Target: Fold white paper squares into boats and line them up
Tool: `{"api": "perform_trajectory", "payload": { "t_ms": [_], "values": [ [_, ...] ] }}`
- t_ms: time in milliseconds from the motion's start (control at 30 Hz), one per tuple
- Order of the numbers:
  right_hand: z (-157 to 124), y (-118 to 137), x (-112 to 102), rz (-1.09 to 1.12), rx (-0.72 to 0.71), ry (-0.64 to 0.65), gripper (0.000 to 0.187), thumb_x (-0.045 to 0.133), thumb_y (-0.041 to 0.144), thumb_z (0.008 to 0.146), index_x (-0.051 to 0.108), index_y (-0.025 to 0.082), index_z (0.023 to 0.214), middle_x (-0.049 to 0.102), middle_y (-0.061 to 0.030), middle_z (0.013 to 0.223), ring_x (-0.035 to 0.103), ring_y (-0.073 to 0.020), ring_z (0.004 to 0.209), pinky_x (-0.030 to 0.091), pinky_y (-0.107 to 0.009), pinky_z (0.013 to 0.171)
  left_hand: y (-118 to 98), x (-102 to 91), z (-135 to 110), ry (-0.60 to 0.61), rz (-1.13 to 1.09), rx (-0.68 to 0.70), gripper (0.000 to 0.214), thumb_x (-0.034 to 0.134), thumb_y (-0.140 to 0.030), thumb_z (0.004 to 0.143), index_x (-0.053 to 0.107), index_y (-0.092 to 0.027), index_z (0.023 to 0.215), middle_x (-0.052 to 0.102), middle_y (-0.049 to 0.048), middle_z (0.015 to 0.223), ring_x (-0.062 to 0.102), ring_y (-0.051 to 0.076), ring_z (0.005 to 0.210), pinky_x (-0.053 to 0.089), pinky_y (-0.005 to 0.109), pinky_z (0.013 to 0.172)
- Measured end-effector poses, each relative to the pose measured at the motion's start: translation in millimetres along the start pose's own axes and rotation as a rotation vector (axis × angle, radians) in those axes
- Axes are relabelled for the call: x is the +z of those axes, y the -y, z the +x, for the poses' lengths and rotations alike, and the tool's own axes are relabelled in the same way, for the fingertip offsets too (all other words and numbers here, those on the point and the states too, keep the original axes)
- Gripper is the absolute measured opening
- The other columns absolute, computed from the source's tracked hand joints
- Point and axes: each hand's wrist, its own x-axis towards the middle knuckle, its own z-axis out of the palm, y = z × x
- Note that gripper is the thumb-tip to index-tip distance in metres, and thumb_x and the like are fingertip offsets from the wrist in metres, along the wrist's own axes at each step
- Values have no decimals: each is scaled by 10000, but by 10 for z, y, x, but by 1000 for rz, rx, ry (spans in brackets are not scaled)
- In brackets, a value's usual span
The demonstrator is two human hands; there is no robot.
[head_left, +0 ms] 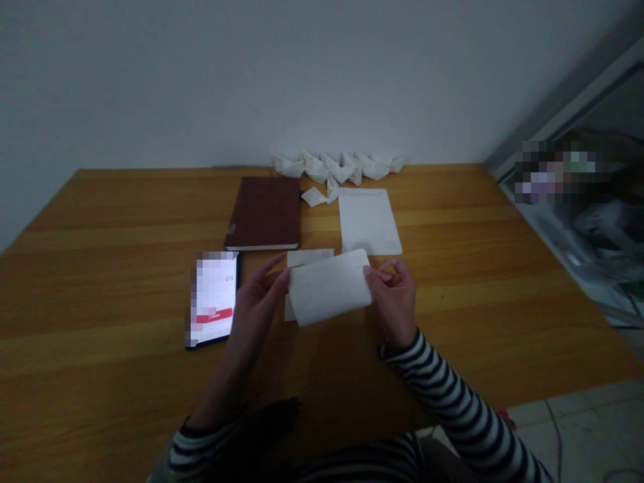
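Note:
Both hands hold a folded white sheet of paper (pixel 329 287) a little above the wooden table (pixel 100 268). My left hand (pixel 259 298) pinches its left edge with thumb and fingertips. My right hand (pixel 395 295) pinches its right edge. Under the held sheet another white sheet (pixel 308 257) lies flat on the table, partly hidden. Both sleeves are black-and-white striped.
A phone (pixel 214 298) with a lit screen lies left of my left hand. A dark red notebook (pixel 265 212) and a loose white sheet (pixel 368 220) lie beyond. Several folded paper boats (pixel 337 168) line the wall. A metal-framed unit (pixel 578 221) stands at the right.

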Motion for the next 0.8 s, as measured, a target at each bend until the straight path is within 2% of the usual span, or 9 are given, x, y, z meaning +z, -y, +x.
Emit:
{"api": "perform_trajectory", "payload": {
  "t_ms": [100,167,300,367,433,533,600,700,800],
  "values": [
    [-6,-3,-3,-141,-77,135,322,725,308,777,413,238,737,400,112,548,381,-77,473,304,-195,462,-86,-91,22,26,188,106,405,680,-485,849,735,-214,1145,740,97,1184,667,252,1120,477,376,1009],
    [-68,5,23,-244,-170,219,289,702,283,803,428,234,729,410,91,593,389,-84,512,310,-204,481,-144,-91,-3,103,304,153,352,652,-469,872,763,-214,1087,746,90,1175,654,260,1152,450,386,1042],
    [-211,31,91,-375,-282,326,268,689,255,823,444,230,716,431,70,629,427,-96,563,370,-221,540,-228,-28,-54,263,429,198,304,651,-446,866,789,-210,999,788,66,1038,710,252,981,508,350,898],
    [-250,29,119,-361,-263,361,272,694,264,822,444,234,720,449,71,609,445,-100,553,373,-222,534,-239,1,-68,299,467,189,286,638,-442,873,800,-211,918,800,46,923,717,235,862,512,318,780],
    [-263,14,140,-296,-177,404,253,699,290,826,459,239,766,497,73,583,457,-99,519,349,-215,499,-229,20,-76,294,498,190,284,631,-434,878,800,-208,840,793,28,821,706,215,773,486,290,690],
    [-246,-13,159,-157,-16,460,256,706,322,829,466,247,872,571,84,555,443,-87,453,305,-198,454,-197,23,-77,227,509,211,270,644,-411,871,792,-202,786,778,15,750,688,192,711,454,271,631],
    [-222,-11,162,-77,23,447,294,722,316,816,442,251,882,568,106,519,431,-75,425,308,-185,449,-181,-2,-65,124,493,226,240,667,-388,855,789,-197,775,776,12,744,683,184,701,454,267,632],
    [-188,43,156,5,29,373,382,760,319,781,387,260,838,614,104,534,547,-92,464,433,-197,507,-171,-70,-32,-59,454,239,220,695,-373,830,782,-185,756,767,10,724,669,172,673,451,257,608],
    [-172,119,150,41,30,300,403,774,375,767,399,268,868,717,51,665,685,-150,602,556,-281,628,-164,-100,-29,-177,438,252,217,701,-372,824,778,-182,750,747,2,676,648,161,632,433,246,560]
  ]
}}
